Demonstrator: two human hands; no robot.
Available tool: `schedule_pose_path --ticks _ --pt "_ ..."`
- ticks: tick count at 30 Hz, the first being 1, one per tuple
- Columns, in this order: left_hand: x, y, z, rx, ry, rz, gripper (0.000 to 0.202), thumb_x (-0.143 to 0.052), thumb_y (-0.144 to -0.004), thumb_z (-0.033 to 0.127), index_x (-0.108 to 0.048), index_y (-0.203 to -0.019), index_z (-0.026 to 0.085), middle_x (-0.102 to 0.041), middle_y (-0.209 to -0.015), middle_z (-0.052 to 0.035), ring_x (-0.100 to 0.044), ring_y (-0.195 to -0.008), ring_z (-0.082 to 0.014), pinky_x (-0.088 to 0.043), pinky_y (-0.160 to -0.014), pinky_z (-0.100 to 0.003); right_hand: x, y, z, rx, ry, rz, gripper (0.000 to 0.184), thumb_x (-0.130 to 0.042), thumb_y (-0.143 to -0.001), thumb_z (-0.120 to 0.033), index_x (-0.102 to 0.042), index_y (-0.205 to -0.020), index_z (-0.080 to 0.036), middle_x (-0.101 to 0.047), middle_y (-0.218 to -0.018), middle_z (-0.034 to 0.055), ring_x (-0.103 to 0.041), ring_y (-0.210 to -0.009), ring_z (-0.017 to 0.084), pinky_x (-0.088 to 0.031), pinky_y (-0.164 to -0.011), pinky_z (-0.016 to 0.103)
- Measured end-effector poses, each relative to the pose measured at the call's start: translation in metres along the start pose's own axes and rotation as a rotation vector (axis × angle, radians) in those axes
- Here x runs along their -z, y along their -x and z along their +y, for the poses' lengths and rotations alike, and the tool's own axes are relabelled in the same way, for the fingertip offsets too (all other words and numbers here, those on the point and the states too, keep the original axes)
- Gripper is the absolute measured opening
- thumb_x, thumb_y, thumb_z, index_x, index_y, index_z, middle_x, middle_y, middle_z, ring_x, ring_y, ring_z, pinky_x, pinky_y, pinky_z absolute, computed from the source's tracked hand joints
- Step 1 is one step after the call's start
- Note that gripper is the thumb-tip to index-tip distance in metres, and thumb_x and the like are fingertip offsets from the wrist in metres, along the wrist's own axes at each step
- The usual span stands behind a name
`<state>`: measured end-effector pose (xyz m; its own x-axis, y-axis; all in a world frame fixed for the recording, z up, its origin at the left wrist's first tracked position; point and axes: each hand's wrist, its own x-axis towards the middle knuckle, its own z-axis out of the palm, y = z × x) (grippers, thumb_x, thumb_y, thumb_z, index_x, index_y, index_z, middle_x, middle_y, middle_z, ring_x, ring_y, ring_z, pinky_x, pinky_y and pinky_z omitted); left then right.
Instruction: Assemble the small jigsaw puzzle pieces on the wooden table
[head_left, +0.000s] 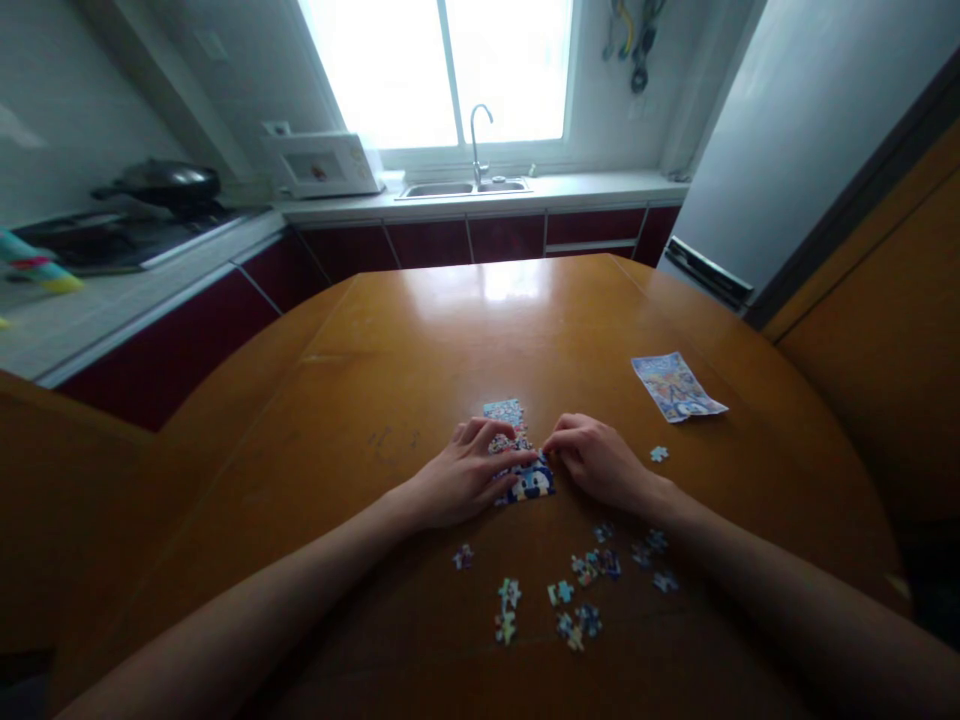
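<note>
A partly joined jigsaw puzzle (534,482) lies on the wooden table, with a blue-and-white cartoon face at its near end and a pale blue patterned strip at its far end. My left hand (480,462) rests across its left side, fingers spread and covering the middle. At the right edge of the puzzle, my right hand (589,452) has its fingers curled and pinched together against the border; whatever is between the fingertips is hidden. Loose puzzle pieces (589,566) are scattered nearer to me, several of them in small clusters. One pale blue piece (659,454) lies right of my right hand.
A printed picture sheet (677,387) lies on the table (420,340) at the right. Beyond the table stand a counter with a sink (442,189), a white microwave (324,165) and a stove with a lidded pan (169,183). A fridge (802,130) is at the right.
</note>
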<state>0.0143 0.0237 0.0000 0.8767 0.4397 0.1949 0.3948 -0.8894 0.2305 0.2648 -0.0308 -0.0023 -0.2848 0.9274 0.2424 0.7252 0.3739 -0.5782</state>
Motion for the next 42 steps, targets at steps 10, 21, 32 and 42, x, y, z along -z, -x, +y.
schedule_pose_path --ticks 10,21,32,42 --pt "0.0002 -0.0023 -0.0007 0.094 0.156 0.132 0.012 -0.049 -0.102 0.026 -0.059 -0.106 0.021 -0.057 -0.117 -0.0079 -0.046 -0.111 -0.0236 -0.042 -0.104 -0.043 0.0015 0.0008 -0.0008 0.019 0.015 -0.029 0.030 -0.052 -0.089 -0.006 -0.079 -0.088 -0.021 -0.068 -0.091 0.0061 -0.060 -0.085 0.018 -0.048 -0.078 0.030" --pt "0.0001 -0.0043 -0.0020 0.081 0.173 0.152 0.011 -0.051 -0.101 0.025 -0.061 -0.103 0.021 -0.059 -0.114 -0.0069 -0.047 -0.109 -0.0227 -0.043 -0.101 -0.042 0.0005 0.0013 0.0005 0.011 -0.013 -0.017 0.028 -0.054 -0.090 -0.007 -0.078 -0.088 -0.021 -0.067 -0.090 0.0058 -0.061 -0.085 0.018 -0.048 -0.080 0.031" --pt "-0.0009 -0.0009 -0.0052 -0.008 0.071 0.075 0.032 -0.053 -0.101 0.028 -0.062 -0.130 0.036 -0.053 -0.128 -0.0071 -0.043 -0.119 -0.0265 -0.042 -0.105 -0.048 -0.0001 0.0014 -0.0021 0.005 -0.017 -0.001 0.025 -0.054 -0.091 -0.009 -0.077 -0.091 -0.021 -0.066 -0.097 0.0063 -0.061 -0.089 0.017 -0.048 -0.082 0.030" --pt "-0.0018 -0.0007 -0.0060 -0.014 0.036 0.078 0.033 -0.056 -0.099 0.028 -0.065 -0.129 0.040 -0.052 -0.130 -0.0060 -0.043 -0.120 -0.0282 -0.043 -0.105 -0.049 0.0028 0.0017 -0.0020 0.030 -0.016 -0.006 0.026 -0.056 -0.090 -0.008 -0.078 -0.090 -0.021 -0.065 -0.099 0.0074 -0.060 -0.092 0.019 -0.048 -0.085 0.032"
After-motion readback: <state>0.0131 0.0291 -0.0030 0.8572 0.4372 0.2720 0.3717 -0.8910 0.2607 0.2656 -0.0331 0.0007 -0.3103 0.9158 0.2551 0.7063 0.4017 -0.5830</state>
